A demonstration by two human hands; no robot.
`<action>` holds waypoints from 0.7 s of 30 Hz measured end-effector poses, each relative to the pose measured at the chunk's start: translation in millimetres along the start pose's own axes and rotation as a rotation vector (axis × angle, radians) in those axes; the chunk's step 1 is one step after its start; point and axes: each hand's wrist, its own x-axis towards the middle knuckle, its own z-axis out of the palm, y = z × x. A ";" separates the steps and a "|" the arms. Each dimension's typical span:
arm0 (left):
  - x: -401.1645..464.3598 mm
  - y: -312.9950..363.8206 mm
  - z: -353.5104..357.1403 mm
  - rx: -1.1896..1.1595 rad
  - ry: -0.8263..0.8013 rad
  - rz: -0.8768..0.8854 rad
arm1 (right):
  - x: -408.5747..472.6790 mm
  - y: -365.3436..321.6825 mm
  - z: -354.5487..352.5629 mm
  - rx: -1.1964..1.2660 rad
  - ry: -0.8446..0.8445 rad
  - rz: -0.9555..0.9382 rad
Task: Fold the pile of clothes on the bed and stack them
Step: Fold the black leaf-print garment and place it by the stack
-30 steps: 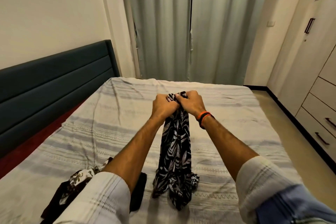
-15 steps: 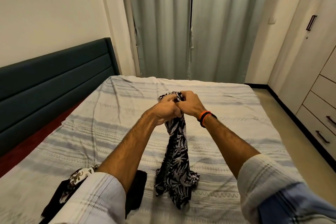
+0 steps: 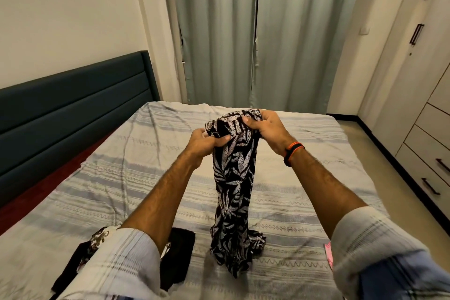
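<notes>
While both hands sit raised over the bed (image 3: 304, 178), I see the left hand (image 3: 207, 142) with fingers curled round the top edge of the black-and-white leaf-print garment (image 3: 233, 192), thumb pressed on the cloth; the right hand (image 3: 264, 126) pinches the same bunched top just beside it, thumb on the near face, fingers hidden behind the fabric. Garment hangs straight down, its lower end crumpled on the striped bedsheet. What kind of garment, I can't tell. Dark clothes (image 3: 180, 256) lie at the near left, mostly covered by my left sleeve (image 3: 121, 265). A pink scrap (image 3: 328, 254) is half hidden by the right sleeve.
</notes>
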 end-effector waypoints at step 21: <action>3.6 63.1 9.5 0.518 0.167 0.305 | 13.4 -44.7 -48.7 -0.414 0.135 0.054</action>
